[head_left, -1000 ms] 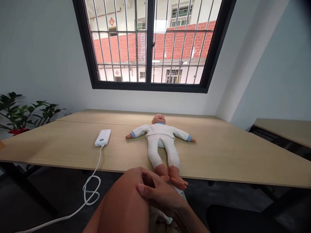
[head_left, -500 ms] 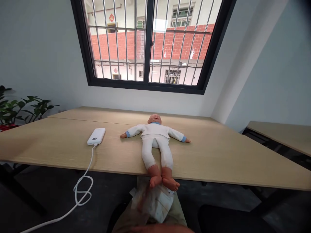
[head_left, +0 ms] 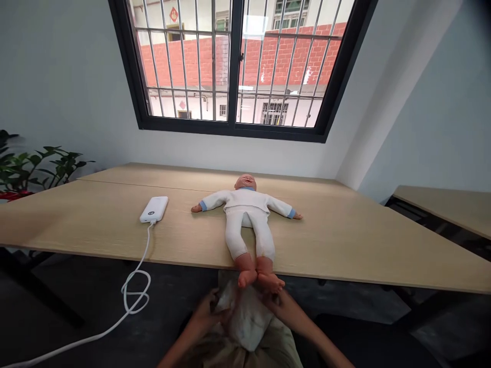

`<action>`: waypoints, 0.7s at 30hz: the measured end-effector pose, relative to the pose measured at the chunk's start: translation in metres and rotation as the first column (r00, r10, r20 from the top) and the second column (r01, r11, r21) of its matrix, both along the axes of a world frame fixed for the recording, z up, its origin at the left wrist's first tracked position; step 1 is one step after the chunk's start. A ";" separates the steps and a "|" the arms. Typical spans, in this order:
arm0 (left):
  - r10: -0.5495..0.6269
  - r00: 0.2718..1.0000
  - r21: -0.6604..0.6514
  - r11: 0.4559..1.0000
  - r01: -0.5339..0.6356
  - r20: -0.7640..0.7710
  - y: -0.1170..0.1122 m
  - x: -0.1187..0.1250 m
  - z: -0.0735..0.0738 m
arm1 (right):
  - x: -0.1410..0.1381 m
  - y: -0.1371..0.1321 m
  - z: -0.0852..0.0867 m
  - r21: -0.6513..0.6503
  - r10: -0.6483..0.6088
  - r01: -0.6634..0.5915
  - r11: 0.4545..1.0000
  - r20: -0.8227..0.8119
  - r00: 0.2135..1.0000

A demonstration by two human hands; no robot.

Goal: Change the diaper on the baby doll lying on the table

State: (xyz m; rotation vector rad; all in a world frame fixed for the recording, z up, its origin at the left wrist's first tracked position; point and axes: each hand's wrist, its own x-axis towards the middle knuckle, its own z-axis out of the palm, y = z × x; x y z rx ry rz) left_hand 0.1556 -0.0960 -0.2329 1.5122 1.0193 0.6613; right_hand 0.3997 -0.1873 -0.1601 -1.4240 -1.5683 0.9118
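Observation:
A white folded diaper [head_left: 243,317] sits at the bottom centre, below the table's front edge, over my lap. My left hand [head_left: 209,313] grips its left side, and my right hand [head_left: 282,306] holds its right side. The top of the diaper reaches the bare feet [head_left: 261,279] of a baby doll [head_left: 247,220]. The doll lies on its back on the wooden table [head_left: 88,225], wearing a white long-sleeved suit with blue cuffs. Its legs point toward me, with the feet at the table's edge.
A white power bank [head_left: 154,209] lies left of the doll, and its white cable [head_left: 136,294] hangs over the edge in a loop. A potted plant [head_left: 34,168] stands at far left, a second table [head_left: 441,209] at right, and a barred window [head_left: 233,66] ahead.
My hands have moved from a clasp close to the camera, then mostly out of view, to either side of the diaper. The diaper now sits closer to the doll's feet. The doll has not moved.

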 end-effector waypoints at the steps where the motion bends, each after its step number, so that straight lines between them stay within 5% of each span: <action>1: -0.045 0.997 -0.027 0.999 0.047 0.057 -0.005 0.003 0.009 | 0.004 -0.005 0.007 -0.047 0.038 -0.038 0.998 -0.009 0.999; 5: -0.279 0.959 0.004 0.960 0.279 0.050 -0.037 0.008 0.057 | 0.033 -0.029 0.027 -0.285 0.182 -0.193 0.939 -0.064 0.981; 8: -0.409 0.868 0.212 0.856 0.472 -0.281 -0.060 0.014 0.080 | 0.053 -0.041 0.021 -0.392 0.167 -0.156 0.907 -0.008 0.986; 11: -0.453 0.757 0.234 0.763 0.602 -0.470 -0.072 0.024 0.087 | 0.057 -0.047 0.007 -0.411 0.124 -0.063 0.909 0.124 0.984; 14: -0.525 0.816 0.253 0.778 0.575 -0.240 -0.075 0.028 0.087 | 0.043 -0.051 0.008 -0.250 0.052 -0.016 0.968 0.139 0.989; 17: -0.536 0.841 0.245 0.809 0.535 -0.065 -0.071 0.026 0.085 | 0.021 -0.056 0.030 -0.119 0.094 -0.096 0.988 -0.022 0.995; 21: -0.578 0.813 0.168 0.810 0.562 0.068 -0.051 0.017 0.079 | 0.003 -0.066 0.063 -0.211 0.385 -0.453 0.866 -0.298 0.874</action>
